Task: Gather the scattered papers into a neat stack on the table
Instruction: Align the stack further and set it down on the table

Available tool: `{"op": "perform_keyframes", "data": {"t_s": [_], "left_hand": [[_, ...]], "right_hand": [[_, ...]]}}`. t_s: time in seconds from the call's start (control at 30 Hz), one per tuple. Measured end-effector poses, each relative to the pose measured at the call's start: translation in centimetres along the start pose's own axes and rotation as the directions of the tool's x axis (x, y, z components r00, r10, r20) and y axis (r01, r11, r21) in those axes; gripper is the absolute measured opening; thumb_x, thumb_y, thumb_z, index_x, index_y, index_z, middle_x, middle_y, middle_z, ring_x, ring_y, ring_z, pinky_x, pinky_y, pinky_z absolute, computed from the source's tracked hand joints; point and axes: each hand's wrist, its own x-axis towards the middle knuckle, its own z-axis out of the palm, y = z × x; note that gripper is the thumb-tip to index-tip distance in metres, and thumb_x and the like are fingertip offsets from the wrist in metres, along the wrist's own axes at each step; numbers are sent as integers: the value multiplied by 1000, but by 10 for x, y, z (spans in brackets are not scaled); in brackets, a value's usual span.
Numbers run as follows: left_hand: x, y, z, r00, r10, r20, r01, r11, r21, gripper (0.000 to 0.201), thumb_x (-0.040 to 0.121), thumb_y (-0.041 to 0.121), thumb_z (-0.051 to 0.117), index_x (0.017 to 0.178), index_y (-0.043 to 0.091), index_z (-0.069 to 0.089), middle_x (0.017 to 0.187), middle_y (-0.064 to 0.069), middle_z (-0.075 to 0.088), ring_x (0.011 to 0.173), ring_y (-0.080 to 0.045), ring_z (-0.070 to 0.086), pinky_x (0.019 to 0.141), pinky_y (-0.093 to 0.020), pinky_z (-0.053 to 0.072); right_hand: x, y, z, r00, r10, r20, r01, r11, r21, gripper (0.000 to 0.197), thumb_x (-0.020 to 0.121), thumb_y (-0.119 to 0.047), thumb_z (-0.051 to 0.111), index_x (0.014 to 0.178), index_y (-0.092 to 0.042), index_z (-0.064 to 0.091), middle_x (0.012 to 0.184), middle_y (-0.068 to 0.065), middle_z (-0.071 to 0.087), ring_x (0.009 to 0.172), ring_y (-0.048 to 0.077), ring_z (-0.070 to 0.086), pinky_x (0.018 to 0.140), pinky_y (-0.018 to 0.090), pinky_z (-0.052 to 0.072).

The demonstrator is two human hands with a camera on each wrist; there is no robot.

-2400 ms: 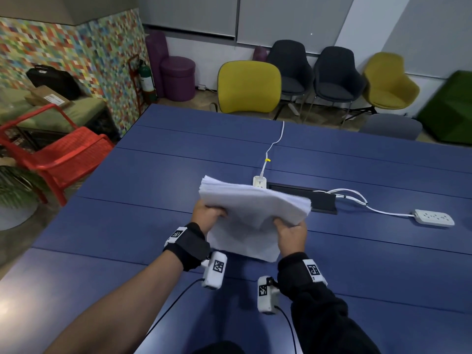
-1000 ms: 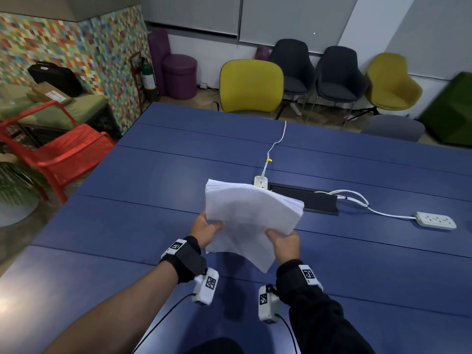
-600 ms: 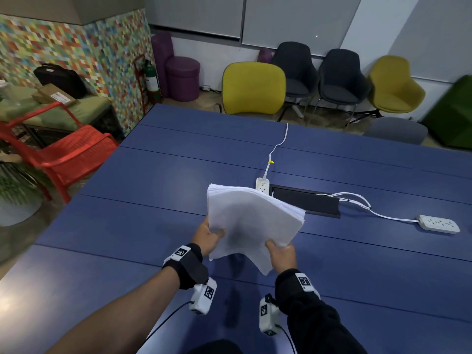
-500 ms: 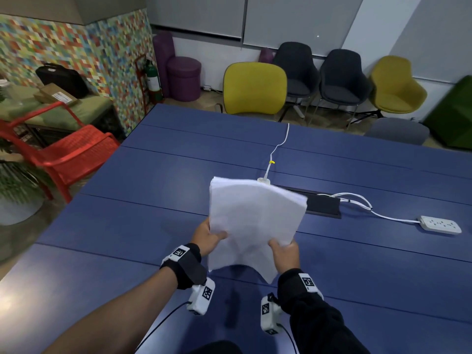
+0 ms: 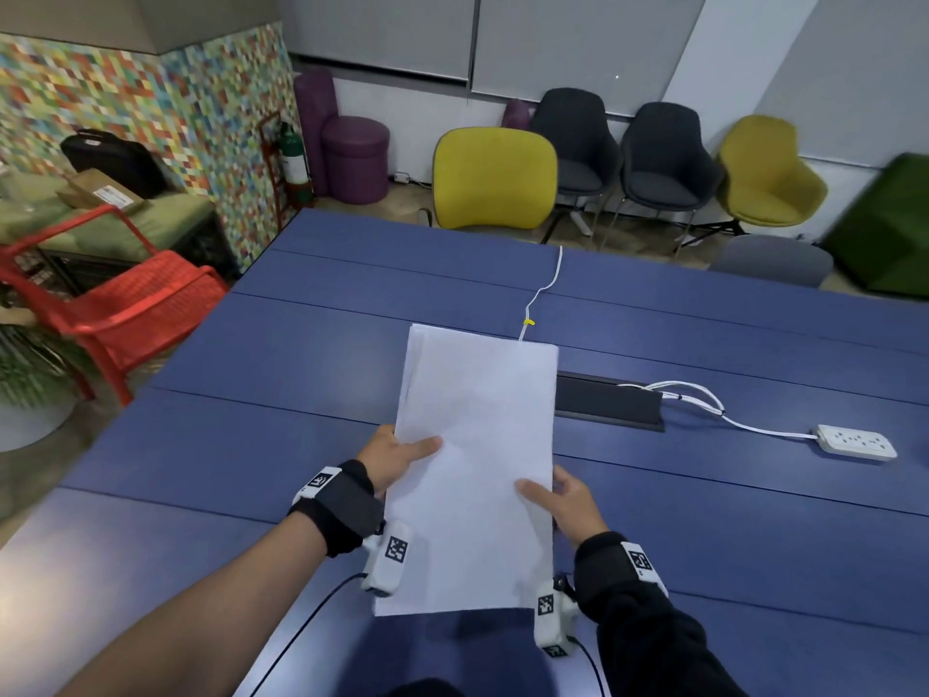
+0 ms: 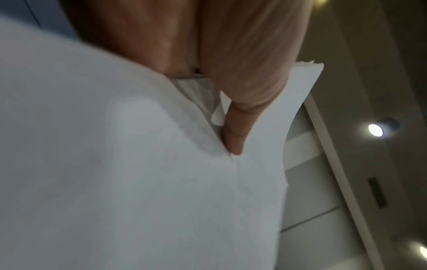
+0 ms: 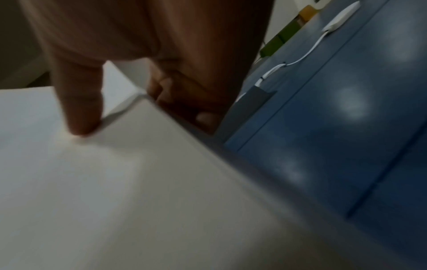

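A thick stack of white papers [image 5: 477, 460] is held upright above the blue table [image 5: 251, 445], its broad face toward me. My left hand [image 5: 397, 455] grips the stack's left edge, thumb on the front sheet. My right hand [image 5: 563, 500] grips the right edge the same way, thumb on the front and fingers behind. In the left wrist view the left hand [image 6: 233, 127] has its thumb pressed on the papers [image 6: 115, 182], whose sheet edges fan slightly. In the right wrist view the right hand [image 7: 138, 109] pinches the papers [image 7: 92, 182] with its thumb.
A black cable hatch [image 5: 608, 404] lies in the table behind the stack, with white cords running to a power strip [image 5: 854, 442] at right. A red chair [image 5: 115, 314] stands left of the table; yellow and dark chairs line the far wall.
The stack has been turned from a drooping, near-flat hold to upright with its face toward me. Both hands moved a little apart and lower along its side edges.
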Motion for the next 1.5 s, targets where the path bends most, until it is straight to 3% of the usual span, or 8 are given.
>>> {"op": "perform_keyframes", "data": {"t_s": [0.13, 0.33, 0.47, 0.63, 0.77, 0.9, 1.23, 1.5], "left_hand": [[6, 5, -7, 989, -22, -146, -11, 975, -223, 38, 80, 12, 70, 116, 1, 62, 119, -15, 66, 108, -29, 64, 101, -43, 47], [11, -14, 11, 958, -177, -226, 61, 894, -443, 40, 80, 9, 70, 117, 0, 60, 120, -15, 64, 110, -31, 61, 102, -47, 45], [5, -39, 17, 926, -289, -242, 138, 858, -494, 41, 74, 5, 73, 113, -4, 63, 115, -16, 66, 100, -33, 64, 94, -48, 50], [4, -51, -29, 935, -259, -242, 100, 849, -519, 47, 71, -4, 63, 118, -5, 59, 118, -20, 64, 87, -32, 64, 62, -31, 59], [1, -47, -81, 995, -73, -71, 54, 970, -238, 61, 63, -1, 71, 120, 19, 59, 116, -8, 67, 88, -21, 68, 71, -29, 56], [-4, -51, -88, 972, -192, 136, 180, 979, 93, 73, 49, -4, 70, 118, 13, 56, 102, -5, 72, 85, -19, 70, 70, -29, 58], [16, -43, -36, 922, -5, -387, -24, 997, -70, 34, 65, -21, 60, 87, 4, 64, 93, -13, 62, 84, -26, 56, 64, -27, 51], [25, -32, -39, 930, 58, -363, -90, 994, -70, 37, 65, -18, 69, 90, 10, 64, 86, -5, 66, 79, -21, 59, 79, -32, 49]], "right_hand": [[-11, 20, -9, 977, 213, -13, -212, 976, 48, 65, 50, -41, 84, 101, -5, 68, 92, 13, 73, 69, 27, 67, 60, 32, 54], [-12, 18, 27, 961, 261, -91, -168, 812, 559, 38, 80, -21, 70, 114, -7, 64, 101, 11, 69, 89, 28, 63, 75, 35, 50], [-12, 16, 35, 934, 349, -71, -275, 832, 481, 44, 75, -7, 72, 118, 0, 62, 116, 20, 68, 109, 38, 63, 94, 52, 49], [-22, 30, 1, 931, 360, -65, -308, 867, 392, 42, 74, 3, 71, 115, 6, 62, 115, 22, 68, 101, 36, 66, 85, 44, 53], [-27, 34, -29, 953, 302, 10, -287, 893, 346, 55, 61, -4, 82, 113, 0, 65, 114, 18, 70, 103, 36, 67, 94, 46, 50], [-26, 21, -38, 963, 266, 42, -268, 929, 255, 47, 65, -5, 80, 110, -2, 67, 110, 18, 72, 101, 36, 68, 89, 45, 52], [7, -18, 14, 917, -9, -399, 62, 991, 121, 27, 59, -7, 76, 82, 1, 64, 73, 8, 65, 66, 22, 66, 59, 27, 50], [25, -13, 6, 877, -214, -430, 267, 961, 67, 21, 59, 5, 65, 72, -12, 65, 57, -16, 64, 55, 1, 54, 55, 14, 43]]}}
